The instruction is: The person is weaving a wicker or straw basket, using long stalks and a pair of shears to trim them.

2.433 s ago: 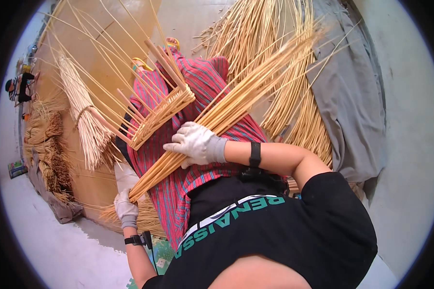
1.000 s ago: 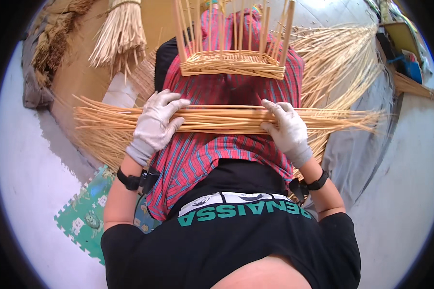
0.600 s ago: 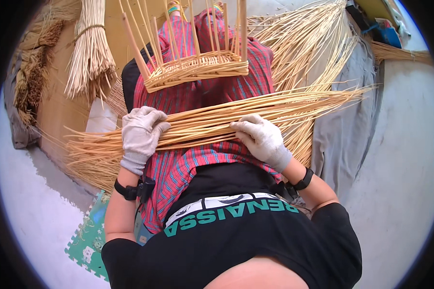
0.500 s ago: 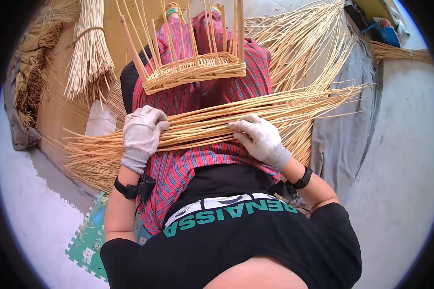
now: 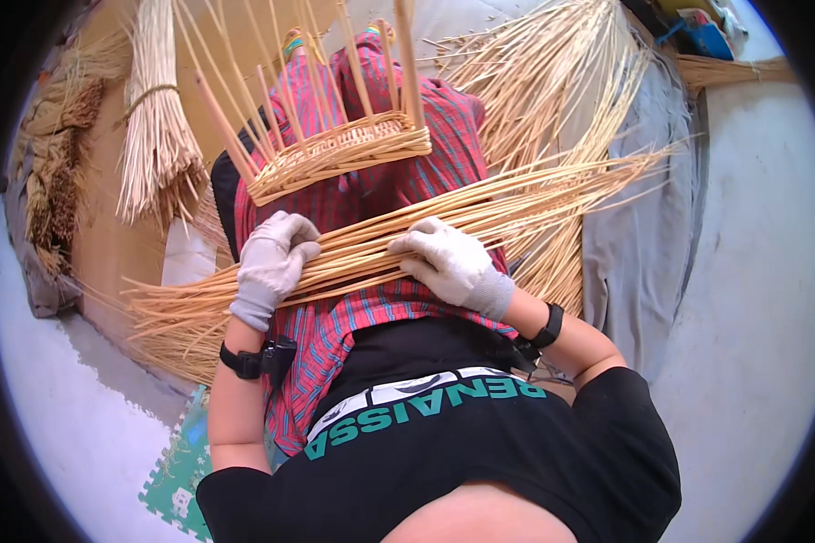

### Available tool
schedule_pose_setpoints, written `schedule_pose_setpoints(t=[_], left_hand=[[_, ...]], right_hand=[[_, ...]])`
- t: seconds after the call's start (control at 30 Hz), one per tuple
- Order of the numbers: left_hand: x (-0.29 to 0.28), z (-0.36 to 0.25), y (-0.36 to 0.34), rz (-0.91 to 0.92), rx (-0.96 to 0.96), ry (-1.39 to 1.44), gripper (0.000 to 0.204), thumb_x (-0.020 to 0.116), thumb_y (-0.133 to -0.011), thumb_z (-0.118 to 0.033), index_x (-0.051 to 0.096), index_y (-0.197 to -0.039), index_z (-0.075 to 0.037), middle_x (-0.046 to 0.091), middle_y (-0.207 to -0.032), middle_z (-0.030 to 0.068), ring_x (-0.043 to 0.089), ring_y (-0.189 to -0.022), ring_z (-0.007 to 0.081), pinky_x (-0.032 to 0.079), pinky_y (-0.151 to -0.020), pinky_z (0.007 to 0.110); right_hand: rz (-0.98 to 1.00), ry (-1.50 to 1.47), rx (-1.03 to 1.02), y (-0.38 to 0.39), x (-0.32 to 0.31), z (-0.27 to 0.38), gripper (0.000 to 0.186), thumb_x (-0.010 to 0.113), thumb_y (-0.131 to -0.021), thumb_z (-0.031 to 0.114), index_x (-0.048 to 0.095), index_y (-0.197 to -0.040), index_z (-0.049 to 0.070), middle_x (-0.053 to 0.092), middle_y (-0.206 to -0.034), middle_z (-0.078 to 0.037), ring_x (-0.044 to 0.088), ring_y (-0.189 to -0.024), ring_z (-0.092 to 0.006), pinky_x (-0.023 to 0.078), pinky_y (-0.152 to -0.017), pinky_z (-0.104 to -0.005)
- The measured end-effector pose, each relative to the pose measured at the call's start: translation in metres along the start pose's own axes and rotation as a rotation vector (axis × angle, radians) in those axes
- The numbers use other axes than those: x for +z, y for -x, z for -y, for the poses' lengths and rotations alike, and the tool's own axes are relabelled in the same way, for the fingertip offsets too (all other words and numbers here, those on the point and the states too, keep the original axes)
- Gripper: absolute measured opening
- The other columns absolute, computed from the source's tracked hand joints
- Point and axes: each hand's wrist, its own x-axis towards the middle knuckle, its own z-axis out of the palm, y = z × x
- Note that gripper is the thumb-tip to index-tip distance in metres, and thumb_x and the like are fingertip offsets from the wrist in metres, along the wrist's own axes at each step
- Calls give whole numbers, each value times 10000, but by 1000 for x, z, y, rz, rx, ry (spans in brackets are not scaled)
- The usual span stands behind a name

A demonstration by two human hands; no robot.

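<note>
A long loose bundle of pale tan rods lies across my lap on red striped cloth, rising toward the right. My gloved left hand grips the bundle left of its middle, fingers curled over it. My gloved right hand rests on its middle with fingers bent, pinching at a few rods. Beyond the bundle a partly woven basket with upright stakes rests on my knees.
A tied sheaf of pale rods and darker fibre bundles lie at the left. Loose rods spread on the right beside grey cloth. A green foam mat is at lower left; blue items sit at top right.
The bundle has swung from a steep diagonal through level to a gentle slope. My left hand has come inward from its end, and my right hand has lately shifted left along it.
</note>
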Motion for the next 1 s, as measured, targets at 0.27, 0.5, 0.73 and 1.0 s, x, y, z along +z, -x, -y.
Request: schedule_pose_setpoints(t=[0.27, 0.5, 0.73, 1.0], left_hand=[[18, -9, -7, -128, 96, -11, 148, 757, -832, -91, 721, -974, -72, 660, -908, 98, 646, -849, 290, 506, -784, 389], [26, -44, 7, -300, 182, -64, 104, 729, -880, -37, 684, -969, -65, 637, -903, 109, 657, -849, 312, 519, -746, 402], [27, -53, 19, -259, 286, -102, 165, 747, -849, 4, 676, -985, -56, 611, -895, 112, 647, -824, 321, 523, -715, 400], [22, -32, 31, -204, 243, -28, 185, 734, -847, 23, 676, -1006, -52, 627, -916, 113, 655, -865, 312, 520, -759, 397]], right_hand=[[-7, -55, -8, 5, 10, 3, 215, 710, -902, 149, 698, -1115, 120, 650, -1076, -82, 658, -1033, -298, 542, -881, -383], [30, -1052, 446, 16, 2, 11, 326, 536, -1083, 248, 620, -1300, 20, 600, -788, 2, 543, -641, -56, 458, -596, -229], [-89, -1218, 524, -10, -22, 0, 527, 403, -1122, 455, 682, -1210, 17, 383, -585, 73, 316, -491, -38, 262, -461, -222], [-571, -888, 610, 35, -127, -106, 552, 470, -1089, 501, 740, -1072, 20, 365, -546, 99, 337, -455, -27, 274, -421, -217]])
